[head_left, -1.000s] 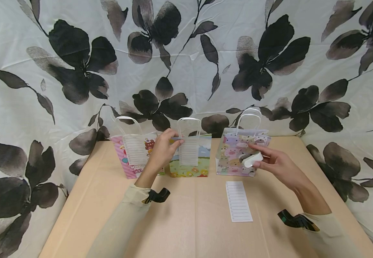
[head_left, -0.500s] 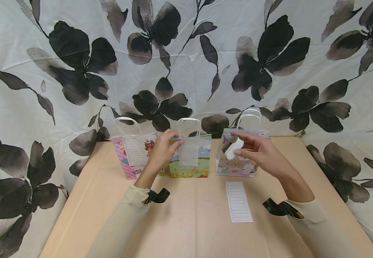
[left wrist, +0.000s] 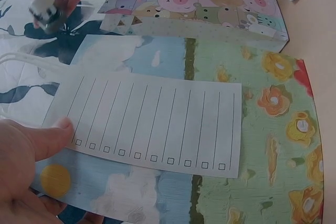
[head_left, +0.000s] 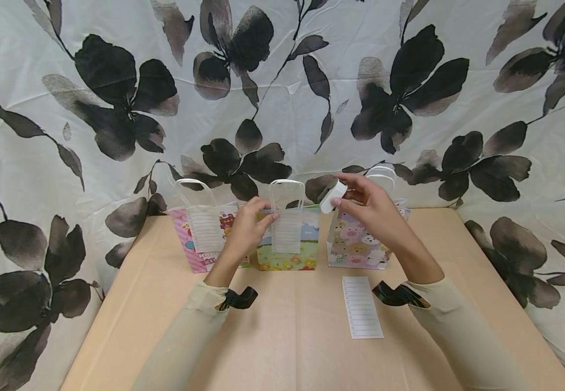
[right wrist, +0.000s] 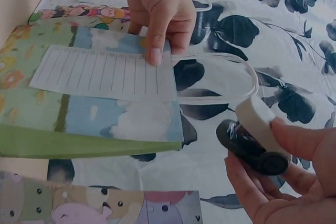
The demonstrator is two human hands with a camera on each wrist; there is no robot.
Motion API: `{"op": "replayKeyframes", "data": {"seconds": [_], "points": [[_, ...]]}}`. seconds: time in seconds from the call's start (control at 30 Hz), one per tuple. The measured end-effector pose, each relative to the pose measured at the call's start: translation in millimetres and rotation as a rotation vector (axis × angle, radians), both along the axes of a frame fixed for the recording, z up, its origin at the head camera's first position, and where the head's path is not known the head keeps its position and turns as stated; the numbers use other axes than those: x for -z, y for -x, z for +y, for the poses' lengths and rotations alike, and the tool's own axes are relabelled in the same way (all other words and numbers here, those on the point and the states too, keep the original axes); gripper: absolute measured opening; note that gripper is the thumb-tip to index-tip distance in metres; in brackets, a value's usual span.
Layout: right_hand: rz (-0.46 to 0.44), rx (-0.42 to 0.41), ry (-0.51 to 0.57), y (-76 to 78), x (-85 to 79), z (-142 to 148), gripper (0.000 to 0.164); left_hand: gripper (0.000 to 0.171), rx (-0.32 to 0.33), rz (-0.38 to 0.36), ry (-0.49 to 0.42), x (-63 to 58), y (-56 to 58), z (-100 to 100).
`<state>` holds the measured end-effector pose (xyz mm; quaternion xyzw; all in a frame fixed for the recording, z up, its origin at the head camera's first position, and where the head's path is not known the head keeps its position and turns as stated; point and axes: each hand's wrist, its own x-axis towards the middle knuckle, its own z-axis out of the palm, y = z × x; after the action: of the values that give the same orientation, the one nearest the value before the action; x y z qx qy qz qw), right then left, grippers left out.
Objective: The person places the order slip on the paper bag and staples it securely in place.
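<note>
My left hand (head_left: pixel 249 227) pinches a white checklist slip (head_left: pixel 287 234) against the top edge of the middle gift bag (head_left: pixel 310 239), which has blue sky and yellow flowers. In the left wrist view the thumb (left wrist: pixel 58 135) lies on the slip's end, fingers behind the bag. My right hand (head_left: pixel 370 205) holds a small white-and-black stapler (right wrist: pixel 257 140) between thumb and fingers. It is raised just right of the middle bag's top, near the white handle (right wrist: pixel 241 72), apart from the paper. Its jaws stand apart.
A pink gift bag (head_left: pixel 184 228) with a slip on its front stands left. An animal-print bag (head_left: pixel 350 239) stands right, partly behind my right hand. Another checklist slip (head_left: pixel 362 308) lies on the table (head_left: pixel 282 336). Floral cloth (head_left: pixel 311 146) hangs behind.
My right hand has carried the stapler left and up, from in front of the animal-print bag to beside the middle bag's top. My left hand has stayed on the slip and bag.
</note>
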<state>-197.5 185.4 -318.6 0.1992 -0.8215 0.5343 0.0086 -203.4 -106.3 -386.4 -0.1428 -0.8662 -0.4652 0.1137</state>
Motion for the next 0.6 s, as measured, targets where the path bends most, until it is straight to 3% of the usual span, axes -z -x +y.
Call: {"op": "replayKeyframes", "data": {"seconds": [0.3,0.6], "points": [[-0.018,0.017,0.033,22.5,-8.0,-22.2,0.056,0.011,0.006,-0.006,-0.002,-1.2,-0.3,0.0],[-0.129,-0.033,0.127,45.9,-10.4,-44.7,0.055,0.014,0.021,0.009,0.011,-1.1,0.2,-1.1]]}}
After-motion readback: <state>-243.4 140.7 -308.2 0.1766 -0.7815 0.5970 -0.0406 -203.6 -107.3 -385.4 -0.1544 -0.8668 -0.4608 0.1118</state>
